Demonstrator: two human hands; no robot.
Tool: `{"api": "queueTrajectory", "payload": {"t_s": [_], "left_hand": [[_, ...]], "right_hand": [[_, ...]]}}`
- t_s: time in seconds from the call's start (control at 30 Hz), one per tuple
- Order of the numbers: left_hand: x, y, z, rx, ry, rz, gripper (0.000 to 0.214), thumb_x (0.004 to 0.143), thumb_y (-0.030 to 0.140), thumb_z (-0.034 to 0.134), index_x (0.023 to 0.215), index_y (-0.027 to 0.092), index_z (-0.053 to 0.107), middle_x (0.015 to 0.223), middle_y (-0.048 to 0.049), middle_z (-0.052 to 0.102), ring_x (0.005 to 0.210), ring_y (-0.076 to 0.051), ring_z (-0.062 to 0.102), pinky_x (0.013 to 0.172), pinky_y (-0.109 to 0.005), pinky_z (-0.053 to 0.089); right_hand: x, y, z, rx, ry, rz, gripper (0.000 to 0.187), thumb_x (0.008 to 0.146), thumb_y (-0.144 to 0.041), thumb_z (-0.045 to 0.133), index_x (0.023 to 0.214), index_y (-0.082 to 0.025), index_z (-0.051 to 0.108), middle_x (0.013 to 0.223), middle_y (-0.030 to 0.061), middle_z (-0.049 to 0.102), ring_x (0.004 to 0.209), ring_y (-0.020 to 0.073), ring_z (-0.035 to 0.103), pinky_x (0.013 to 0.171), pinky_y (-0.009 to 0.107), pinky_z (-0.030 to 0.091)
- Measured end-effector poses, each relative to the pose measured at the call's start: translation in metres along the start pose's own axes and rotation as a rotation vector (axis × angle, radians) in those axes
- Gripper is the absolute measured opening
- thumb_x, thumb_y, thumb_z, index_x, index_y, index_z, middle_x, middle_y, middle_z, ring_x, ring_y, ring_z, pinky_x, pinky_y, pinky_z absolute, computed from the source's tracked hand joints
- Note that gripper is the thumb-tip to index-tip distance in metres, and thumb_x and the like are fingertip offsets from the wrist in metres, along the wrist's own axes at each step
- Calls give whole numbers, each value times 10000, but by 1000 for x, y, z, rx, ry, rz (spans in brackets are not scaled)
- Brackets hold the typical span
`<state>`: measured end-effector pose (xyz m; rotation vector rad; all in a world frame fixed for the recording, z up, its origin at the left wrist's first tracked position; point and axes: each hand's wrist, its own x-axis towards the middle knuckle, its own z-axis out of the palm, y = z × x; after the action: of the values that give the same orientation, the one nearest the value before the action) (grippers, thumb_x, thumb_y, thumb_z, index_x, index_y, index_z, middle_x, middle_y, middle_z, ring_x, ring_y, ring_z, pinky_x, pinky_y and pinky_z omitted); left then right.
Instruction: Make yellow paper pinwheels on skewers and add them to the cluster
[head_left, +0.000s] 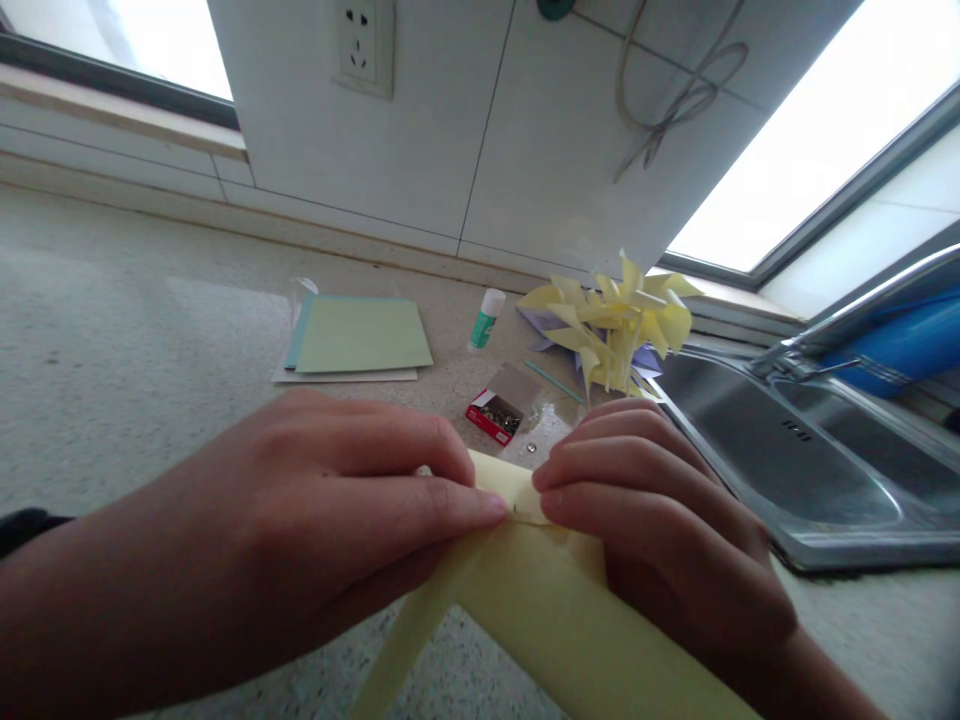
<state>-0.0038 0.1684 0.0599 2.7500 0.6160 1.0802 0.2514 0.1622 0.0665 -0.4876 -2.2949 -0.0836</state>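
Observation:
Both hands pinch a pale yellow sheet of paper (547, 610) in the lower middle of the view. My left hand (360, 500) grips its upper edge from the left, thumb and index finger closed on it. From the right, my right hand (645, 510) holds the same edge with its fingertips a short way off. Between the fingertips the edge looks rolled or folded, with a small dark mark. A narrow yellow strip angles down to the lower left. Just beyond the hands sits an opened small red box (493, 415) of metal pieces, probably pushpins or fasteners.
A stack of coloured paper (364, 335) lies at the back left. A glue stick (487, 320) stands near the wall. Folded yellow and purple paper pinwheels (615, 320) sit before a steel sink (750, 440). A thin teal stick (553, 381) lies beside them.

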Motion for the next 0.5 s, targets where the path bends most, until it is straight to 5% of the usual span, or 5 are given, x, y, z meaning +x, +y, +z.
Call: {"api": "queueTrajectory", "payload": {"t_s": [0.5], "left_hand": [[2,0,8,-130,-72,-50,182,1046,191,544,1170,219,674,1027,8,714,870,-83,662,746,-200,511]], "right_hand": [[2,8,4,-44,-54,-45,151,955,-73,581,861,-128,685,848,49,721,781,182,573,735,405,480]]}}
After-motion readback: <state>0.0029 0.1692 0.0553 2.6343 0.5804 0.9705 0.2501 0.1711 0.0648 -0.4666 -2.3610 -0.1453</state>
